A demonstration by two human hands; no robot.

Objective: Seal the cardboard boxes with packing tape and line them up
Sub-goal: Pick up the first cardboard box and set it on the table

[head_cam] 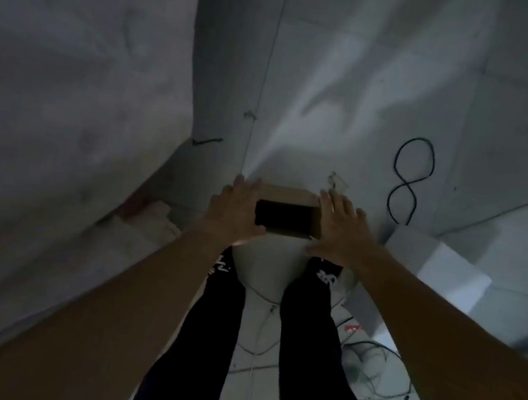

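A small brown cardboard box (291, 194) stands on the pale floor just beyond my feet, its top open and its inside dark. My left hand (237, 209) lies flat against the box's left side with straight fingers. Against the right side presses my right hand (338, 227), fingers also straight. The box sits squeezed between both palms. No tape roll shows in this dim view.
A grey wall (69, 65) rises close on the left. A black cable (411, 175) loops in a figure eight on the floor to the right. A white block (435, 265) lies near my right forearm. Thin wires (368, 365) tangle by my dark-trousered legs (311, 328).
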